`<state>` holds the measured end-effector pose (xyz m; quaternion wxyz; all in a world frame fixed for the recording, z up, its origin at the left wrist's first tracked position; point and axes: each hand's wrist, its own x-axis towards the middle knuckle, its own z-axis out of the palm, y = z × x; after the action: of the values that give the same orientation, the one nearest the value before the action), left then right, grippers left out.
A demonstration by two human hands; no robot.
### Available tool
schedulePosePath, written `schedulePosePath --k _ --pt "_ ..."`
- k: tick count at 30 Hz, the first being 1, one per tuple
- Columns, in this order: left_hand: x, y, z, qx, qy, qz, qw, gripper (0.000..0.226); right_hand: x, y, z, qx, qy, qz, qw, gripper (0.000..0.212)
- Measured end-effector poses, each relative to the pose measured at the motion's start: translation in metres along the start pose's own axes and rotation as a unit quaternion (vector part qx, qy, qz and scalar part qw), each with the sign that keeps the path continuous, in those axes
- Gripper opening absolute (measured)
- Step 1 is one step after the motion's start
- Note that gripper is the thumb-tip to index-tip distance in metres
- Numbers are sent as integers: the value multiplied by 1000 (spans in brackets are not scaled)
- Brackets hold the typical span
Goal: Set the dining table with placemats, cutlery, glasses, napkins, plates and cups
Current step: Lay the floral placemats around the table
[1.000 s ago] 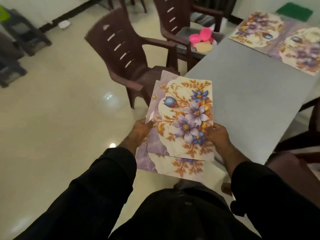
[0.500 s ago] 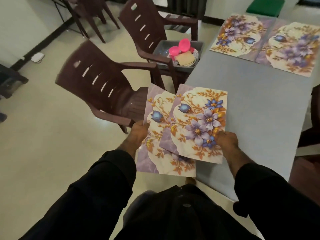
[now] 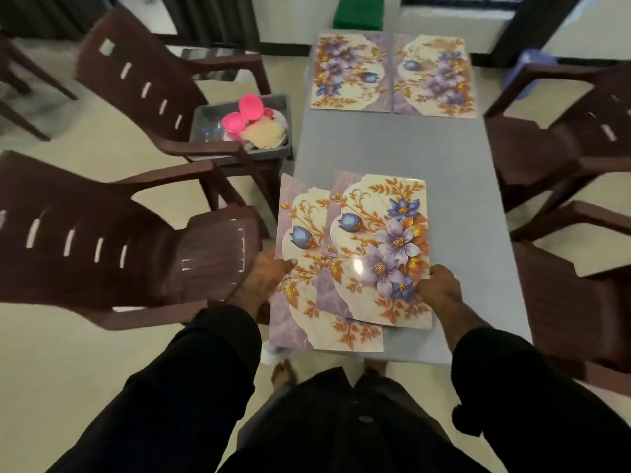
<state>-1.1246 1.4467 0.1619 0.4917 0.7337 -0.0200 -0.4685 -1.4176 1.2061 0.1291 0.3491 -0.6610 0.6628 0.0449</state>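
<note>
I hold two floral placemats fanned apart over the near end of the grey table [image 3: 403, 148]. My left hand [image 3: 266, 274] grips the left edge of the lower placemat [image 3: 300, 302], which juts past the table's left side. My right hand [image 3: 440, 288] pinches the right edge of the upper placemat [image 3: 379, 247], which overlaps the lower one. Two more floral placemats lie flat side by side at the far end, one on the left [image 3: 348, 73] and one on the right [image 3: 435, 76].
A grey tub [image 3: 283, 107] with pink cups [image 3: 239, 116], napkins and other tableware sits on a brown plastic chair [image 3: 143, 76] left of the table. Another brown chair [image 3: 102, 233] stands nearer left, two more [image 3: 563, 131] on the right. A green stool [image 3: 358, 11] stands beyond the table.
I have stepped round to the table's near end and face along it. The two placemats in my hands have spread apart and moved over the tabletop.
</note>
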Motion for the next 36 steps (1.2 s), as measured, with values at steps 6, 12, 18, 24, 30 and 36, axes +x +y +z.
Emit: schedulePosePath --k 6,12,18,24,30,36 --pt "0 12 77 52 -53 28 997 21 13 51 -59 -12 35 13 999 36" --pt "-19 13 160 77 -35 19 996 17 42 114 -113 10 -23 -28 999 39" --pt "-40 27 206 115 4 38 993 17 63 144 -142 45 -41 -74 995 44" --pt "-48 55 191 192 70 52 978 38 79 155 -144 19 -66 -108 992 27" --pt "-70 124 180 519 137 160 828 39 61 103 -140 -165 -19 -186 968 64" --pt "-98 180 182 623 162 183 743 31 16 -28 -153 -47 -35 -393 918 83"
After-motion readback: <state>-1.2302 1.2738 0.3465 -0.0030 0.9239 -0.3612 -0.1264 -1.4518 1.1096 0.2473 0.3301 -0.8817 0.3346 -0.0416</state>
